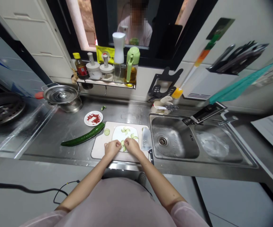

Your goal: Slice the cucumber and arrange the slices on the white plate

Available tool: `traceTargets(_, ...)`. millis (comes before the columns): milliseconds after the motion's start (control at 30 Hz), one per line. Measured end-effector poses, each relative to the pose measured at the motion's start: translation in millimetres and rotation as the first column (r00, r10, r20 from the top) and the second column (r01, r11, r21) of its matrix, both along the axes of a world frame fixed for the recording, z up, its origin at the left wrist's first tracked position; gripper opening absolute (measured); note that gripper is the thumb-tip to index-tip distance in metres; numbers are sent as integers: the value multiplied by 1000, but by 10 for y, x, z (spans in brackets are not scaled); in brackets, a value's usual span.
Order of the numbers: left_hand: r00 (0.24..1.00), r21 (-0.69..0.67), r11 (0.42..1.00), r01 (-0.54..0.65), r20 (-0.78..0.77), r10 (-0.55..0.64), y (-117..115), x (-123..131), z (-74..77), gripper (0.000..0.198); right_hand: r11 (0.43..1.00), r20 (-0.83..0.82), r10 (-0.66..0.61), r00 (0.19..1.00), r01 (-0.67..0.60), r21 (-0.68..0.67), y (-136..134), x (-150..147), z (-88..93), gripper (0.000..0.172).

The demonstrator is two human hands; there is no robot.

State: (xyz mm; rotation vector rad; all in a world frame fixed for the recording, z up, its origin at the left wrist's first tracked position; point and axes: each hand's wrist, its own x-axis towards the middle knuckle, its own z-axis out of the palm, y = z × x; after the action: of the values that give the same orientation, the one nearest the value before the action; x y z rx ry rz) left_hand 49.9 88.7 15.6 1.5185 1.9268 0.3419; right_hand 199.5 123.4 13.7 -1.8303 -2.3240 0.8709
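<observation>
A pale cutting board (98, 148) lies on the steel counter with a white plate (117, 134) on it. Several cucumber slices (126, 130) lie on the plate, and one more slice (106, 132) rests on the board beside it. My left hand (112, 148) and my right hand (131, 146) meet at the plate's near edge, fingers curled around cucumber slices (123, 145) between them. A cleaver (146, 140) lies flat on the board's right side, apart from my right hand. A long cucumber (83, 137) lies left of the board.
A small dish of red chili pieces (93, 118) stands behind the cucumber. A lidded pot (62, 96) is at the back left, a rack of bottles (108, 67) along the wall. The sink (174, 138) lies right of the board. A person shows through the window.
</observation>
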Motion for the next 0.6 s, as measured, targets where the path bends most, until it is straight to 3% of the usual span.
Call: traceTargets(600, 985, 66, 993, 99, -150, -88, -17, -4, -73, 20, 996, 145, 60, 988, -69, 60, -15, -16, -86, 23)
